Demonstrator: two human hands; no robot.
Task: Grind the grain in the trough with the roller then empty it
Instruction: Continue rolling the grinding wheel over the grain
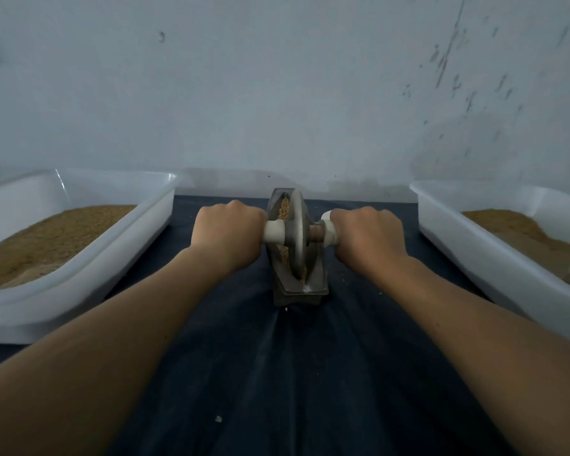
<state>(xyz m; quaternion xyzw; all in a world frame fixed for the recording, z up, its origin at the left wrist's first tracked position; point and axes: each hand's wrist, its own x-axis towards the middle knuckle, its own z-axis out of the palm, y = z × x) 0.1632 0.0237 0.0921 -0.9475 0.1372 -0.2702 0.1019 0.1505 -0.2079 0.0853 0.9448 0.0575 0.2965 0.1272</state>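
Note:
A dark metal trough (313,286) stands lengthwise on the dark cloth in the middle. Tan grain (283,209) lies inside it. A grey disc roller (297,232) stands upright in the trough on a cross axle with white handle ends. My left hand (227,233) grips the left handle (274,232). My right hand (369,235) grips the right handle (330,232). Both forearms reach in from the bottom corners. The trough's floor under the disc is hidden.
A white tray (139,225) holding tan grain sits at the left. Another white tray (458,232) with tan material sits at the right. A pale wall rises just behind the trough. A few crumbs lie on the cloth (277,390).

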